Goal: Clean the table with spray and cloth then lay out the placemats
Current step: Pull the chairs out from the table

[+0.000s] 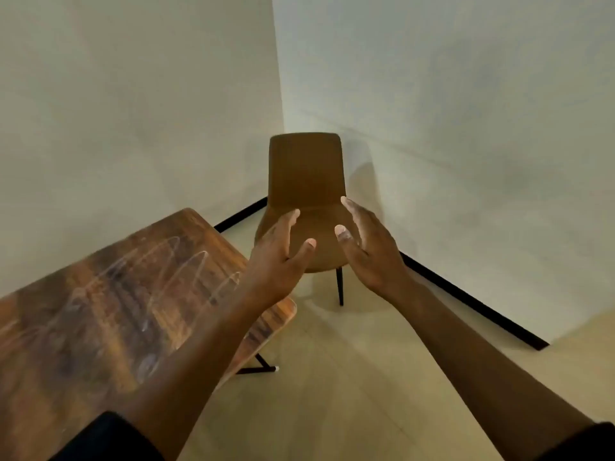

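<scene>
Both your left hand (279, 257) and right hand (366, 251) reach out empty with fingers spread toward the brown chair (306, 181), while the streaked wooden table (100, 311) lies left of it, nearer your left; no placemats show.

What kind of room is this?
Probably a plain dining corner: a wooden table with wet wipe streaks, a brown chair set in the corner, bare walls with a dark skirting strip.

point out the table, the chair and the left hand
table (100, 311), head view, bare streaked top
chair (306, 171), head view, middle of the backrest
left hand (278, 257), head view, back of the hand
</scene>
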